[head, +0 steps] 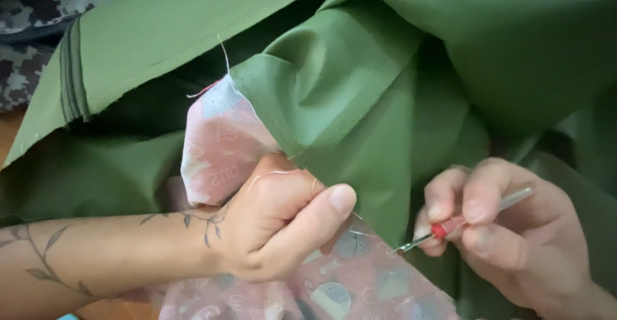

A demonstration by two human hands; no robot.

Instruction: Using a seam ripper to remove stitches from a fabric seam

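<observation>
My left hand [276, 220] pinches a seam where olive green fabric [379, 120] meets a pink printed lining [222, 143], thumb pressed on top. My right hand [514, 236] grips a seam ripper [450, 227] with a red collar and clear handle. Its metal tip points left at the seam, just right of my left thumb, over the pink lining [360, 281]. Loose white threads stick out along the seam edge.
The green fabric is bunched and folded across most of the view. A camouflage-patterned cloth [38, 11] lies at the top left. A strip of wooden surface [9, 133] shows at the left edge.
</observation>
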